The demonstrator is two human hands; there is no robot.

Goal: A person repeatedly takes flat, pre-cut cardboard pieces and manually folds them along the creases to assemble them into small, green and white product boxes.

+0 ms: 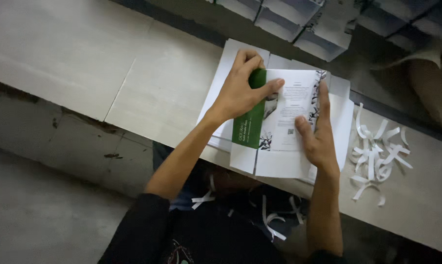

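At the far left lies a pale work board (60, 54), bare and dim, its seam running toward the near edge. Right of it the left hand (240, 88) presses down with fingers bent on the green side panel (250, 117) of a flat printed carton blank (284, 127), thumb stretched across the white face; it pins the panel rather than gripping it. The blank lies on top of a stack of white sheets (221, 73), mostly covered by blank and hands, so its depth cannot be judged. The small print and black leaf pattern on the blank are too blurred to make out. The right hand (318, 132) lies flat and open on the blank's right part, fingers pointing far, hiding that edge. Further right a heap of curled white paper strips (377, 156) sits on the board; more strips lie on the dark lap near the camera. At the far top edge, grey boxes (289, 19) are cut off by the frame.
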